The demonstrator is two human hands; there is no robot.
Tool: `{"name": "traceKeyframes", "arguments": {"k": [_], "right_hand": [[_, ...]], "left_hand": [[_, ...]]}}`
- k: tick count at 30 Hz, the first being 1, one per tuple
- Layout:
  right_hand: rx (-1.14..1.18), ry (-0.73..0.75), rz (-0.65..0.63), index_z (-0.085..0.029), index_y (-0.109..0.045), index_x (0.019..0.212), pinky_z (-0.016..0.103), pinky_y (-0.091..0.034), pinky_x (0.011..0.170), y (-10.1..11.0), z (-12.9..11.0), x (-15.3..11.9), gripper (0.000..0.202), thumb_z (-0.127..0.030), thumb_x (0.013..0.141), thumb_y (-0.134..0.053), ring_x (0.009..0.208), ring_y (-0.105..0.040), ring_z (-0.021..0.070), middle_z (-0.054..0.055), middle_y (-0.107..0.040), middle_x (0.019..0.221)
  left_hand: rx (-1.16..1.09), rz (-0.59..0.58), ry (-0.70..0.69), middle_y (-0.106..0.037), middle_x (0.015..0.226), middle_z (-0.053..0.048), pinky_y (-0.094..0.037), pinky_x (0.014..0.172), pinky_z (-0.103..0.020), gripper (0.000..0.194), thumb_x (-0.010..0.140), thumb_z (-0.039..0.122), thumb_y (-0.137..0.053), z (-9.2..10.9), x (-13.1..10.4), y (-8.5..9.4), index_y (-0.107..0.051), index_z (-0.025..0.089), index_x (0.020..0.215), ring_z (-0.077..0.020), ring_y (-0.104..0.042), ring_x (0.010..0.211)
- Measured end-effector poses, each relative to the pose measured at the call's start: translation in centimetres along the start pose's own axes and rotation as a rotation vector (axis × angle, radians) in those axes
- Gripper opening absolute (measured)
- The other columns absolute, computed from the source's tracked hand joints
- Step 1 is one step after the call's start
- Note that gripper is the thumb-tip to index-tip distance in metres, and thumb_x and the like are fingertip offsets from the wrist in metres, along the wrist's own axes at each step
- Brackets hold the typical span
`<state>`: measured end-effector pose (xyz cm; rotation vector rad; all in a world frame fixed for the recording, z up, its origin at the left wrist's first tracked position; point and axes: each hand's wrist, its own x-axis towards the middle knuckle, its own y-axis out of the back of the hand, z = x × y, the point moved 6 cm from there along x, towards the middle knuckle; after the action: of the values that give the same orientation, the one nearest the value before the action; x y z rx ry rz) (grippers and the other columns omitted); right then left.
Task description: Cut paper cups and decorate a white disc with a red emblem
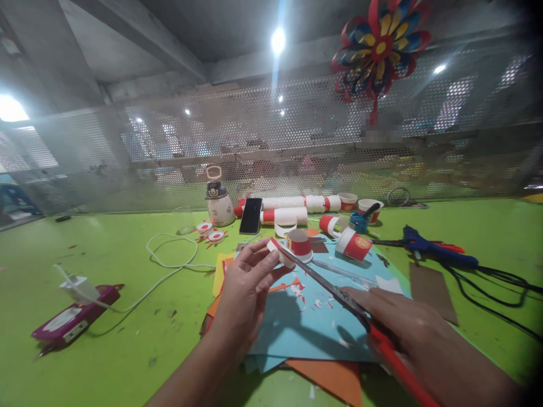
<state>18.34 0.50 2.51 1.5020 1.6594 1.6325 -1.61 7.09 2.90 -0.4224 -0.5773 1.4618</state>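
Note:
My left hand [254,280] pinches a small curved strip of red and white paper cup [285,258] above the light blue paper [305,333]. My right hand [394,316] is closed round the red handles of long metal scissors [326,286], whose blades point up and left and meet the strip. Just behind the strip stands a cut red and white cup [299,244]. Another red and white cup [355,244] lies tilted to its right. Small red and white scraps [298,289] are scattered on the blue paper.
Farther back are a phone [250,216], a bottle [219,203] and white paper rolls [297,202]. A blue glue gun [436,249] with a black cord lies right. At left is a purple power strip [76,316] with a white cable. Orange paper [331,380] shows in front.

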Motion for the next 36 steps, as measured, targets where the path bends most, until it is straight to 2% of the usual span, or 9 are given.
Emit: {"name": "traceKeyframes", "arguments": {"k": [5,9,16,20,23,28,32,36], "right_hand": [[0.033,-0.021,-0.091,-0.026,-0.065,0.11,0.037,-0.057,0.064,-0.25,-0.07,0.22,0.027,-0.023,0.09,-0.047,0.08,-0.068,0.026,0.007,-0.069,0.086],[0.052,-0.029,-0.091,-0.027,-0.065,0.111,0.038,-0.057,0.065,-0.15,-0.16,0.23,0.028,-0.023,0.091,-0.046,0.079,-0.068,0.0259,0.006,-0.068,0.082],[-0.005,-0.017,-0.008,-0.028,-0.065,0.115,0.034,-0.058,0.062,0.03,-0.19,-0.12,0.031,-0.024,0.089,-0.05,0.084,-0.07,0.027,0.009,-0.073,0.103],[-0.008,-0.02,-0.017,-0.027,-0.065,0.114,0.036,-0.058,0.06,-0.17,-0.06,-0.2,0.03,-0.025,0.09,-0.048,0.075,-0.07,0.0264,0.008,-0.073,0.092],[0.002,-0.012,-0.03,-0.026,-0.066,0.11,0.038,-0.058,0.062,-0.22,-0.12,-0.06,0.028,-0.025,0.09,-0.047,0.076,-0.07,0.027,0.009,-0.073,0.09],[-0.009,-0.036,0.025,-0.027,-0.068,0.108,0.037,-0.058,0.065,0.16,-0.32,-0.03,0.027,-0.022,0.085,-0.053,0.069,-0.069,0.0252,0.005,-0.072,0.077],[-0.026,-0.047,0.015,-0.027,-0.067,0.107,0.038,-0.058,0.067,0.02,-0.34,-0.14,0.027,-0.02,0.085,-0.053,0.069,-0.069,0.0255,0.006,-0.072,0.08],[-0.03,-0.023,-0.048,-0.023,-0.066,0.11,0.044,-0.058,0.066,-0.32,-0.23,0.18,0.031,-0.017,0.088,-0.045,0.073,-0.068,0.0276,0.01,-0.071,0.084]], "left_hand": [[0.012,0.01,0.0,-0.071,0.094,-0.009,-0.056,0.081,-0.036,0.033,0.066,0.019,-0.083,0.03,-0.03,0.06,-0.067,0.014,0.095,-0.0214,-0.07,0.084],[0.015,0.003,-0.006,-0.071,0.093,-0.009,-0.056,0.081,-0.035,0.031,0.068,0.018,-0.082,0.13,0.03,-0.05,-0.067,0.014,0.094,-0.0204,-0.07,0.084],[0.017,-0.014,-0.025,-0.072,0.093,-0.007,-0.055,0.084,-0.036,0.029,0.069,0.019,-0.081,0.11,-0.03,-0.06,-0.068,0.014,0.095,-0.0203,-0.07,0.086],[0.016,-0.019,-0.022,-0.072,0.094,-0.008,-0.054,0.087,-0.038,0.03,0.07,0.019,-0.08,0.01,0.08,0.04,-0.067,0.014,0.097,-0.0205,-0.07,0.087],[0.023,-0.011,-0.025,-0.072,0.094,-0.008,-0.055,0.086,-0.037,0.029,0.07,0.017,-0.079,0.04,0.16,0.06,-0.067,0.013,0.097,-0.0206,-0.07,0.086],[0.004,-0.001,-0.006,-0.071,0.094,-0.008,-0.055,0.083,-0.035,0.03,0.069,0.017,-0.08,-0.01,0.02,-0.14,-0.066,0.014,0.096,-0.0203,-0.07,0.085],[-0.035,-0.001,0.022,-0.071,0.093,-0.007,-0.055,0.083,-0.036,0.031,0.07,0.016,-0.08,-0.13,-0.05,-0.11,-0.066,0.015,0.097,-0.0197,-0.069,0.084],[-0.015,-0.044,0.003,-0.07,0.094,-0.009,-0.055,0.085,-0.034,0.022,0.075,0.019,-0.076,0.09,0.16,-0.09,-0.068,0.012,0.094,-0.0186,-0.068,0.086]]}}
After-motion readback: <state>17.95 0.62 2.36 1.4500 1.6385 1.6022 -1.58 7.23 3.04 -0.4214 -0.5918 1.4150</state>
